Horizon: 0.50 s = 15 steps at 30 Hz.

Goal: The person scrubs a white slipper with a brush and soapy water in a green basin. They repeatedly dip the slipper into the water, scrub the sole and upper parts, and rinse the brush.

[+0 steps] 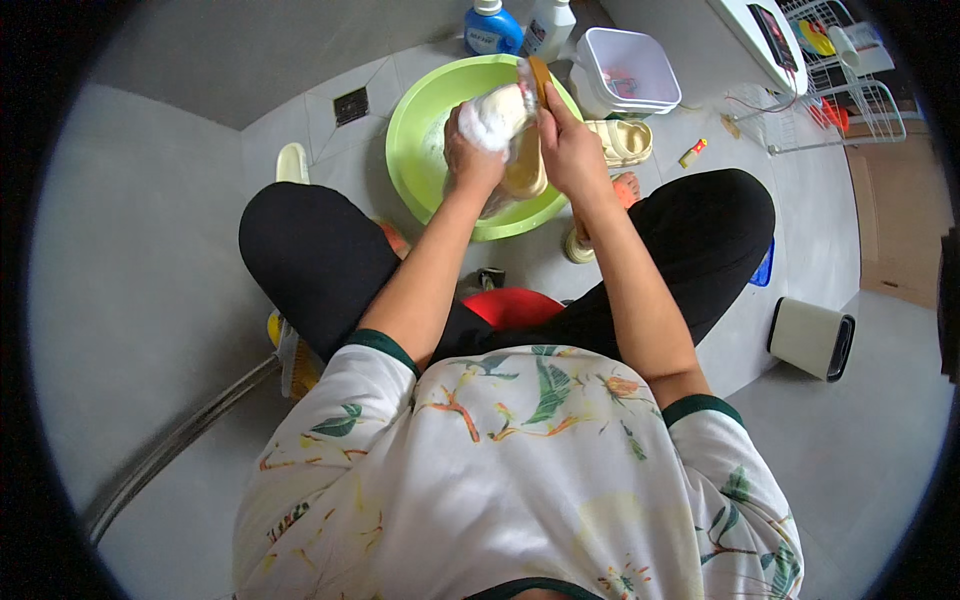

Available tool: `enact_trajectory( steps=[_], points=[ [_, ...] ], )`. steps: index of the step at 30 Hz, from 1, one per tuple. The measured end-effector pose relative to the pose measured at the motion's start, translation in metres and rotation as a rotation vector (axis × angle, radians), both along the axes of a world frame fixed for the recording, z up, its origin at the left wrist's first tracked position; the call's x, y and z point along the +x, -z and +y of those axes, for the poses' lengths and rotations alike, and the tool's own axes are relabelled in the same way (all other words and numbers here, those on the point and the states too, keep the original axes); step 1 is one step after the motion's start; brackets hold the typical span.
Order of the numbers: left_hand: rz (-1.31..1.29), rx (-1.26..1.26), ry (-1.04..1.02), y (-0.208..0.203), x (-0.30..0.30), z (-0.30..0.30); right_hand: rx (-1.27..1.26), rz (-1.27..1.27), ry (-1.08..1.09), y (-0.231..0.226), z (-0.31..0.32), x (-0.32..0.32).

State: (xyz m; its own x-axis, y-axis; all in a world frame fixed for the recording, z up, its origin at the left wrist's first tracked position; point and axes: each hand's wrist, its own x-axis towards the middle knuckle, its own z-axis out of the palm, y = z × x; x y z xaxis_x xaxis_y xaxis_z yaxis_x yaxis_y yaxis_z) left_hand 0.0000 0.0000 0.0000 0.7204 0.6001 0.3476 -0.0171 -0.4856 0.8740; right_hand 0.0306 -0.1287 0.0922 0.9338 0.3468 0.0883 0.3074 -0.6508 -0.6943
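Over a light green basin (400, 140), my left hand (472, 155) is closed around a cream shoe (508, 112) covered with white suds. My right hand (574, 155) grips a wooden-handled brush (541, 78), its head against the foamy shoe; the bristles are mostly hidden. Below the hands, in the basin, a second cream shoe-like piece (526, 172) shows, partly covered by my wrists. On the floor beside the basin, close to my right hand, lies a cream clog (625, 143).
Behind the basin stand a blue detergent bottle (492, 30) and a white bottle (549, 30). A white tub (628, 75) sits at its right. A wire rack (850, 100) rises farther right, a beige bin (811, 339) lies near my right knee, and a floor drain (351, 107) is at left.
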Motion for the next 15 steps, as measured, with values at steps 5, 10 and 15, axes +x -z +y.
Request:
enact_trajectory(
  steps=[5, 10, 15],
  points=[
    [0.014, -0.074, -0.011, 0.006, -0.006, 0.029, 0.04, -0.036, -0.054, -0.003, 0.02, -0.022],
    [0.102, -0.284, 0.032, 0.012, -0.011, 0.008, -0.185, -0.17, -0.036, 0.006, 0.018, -0.046],
    [0.057, -0.164, -0.042, -0.002, -0.015, 0.021, -0.071, -0.101, -0.037, 0.003, 0.024, -0.021]
  ],
)
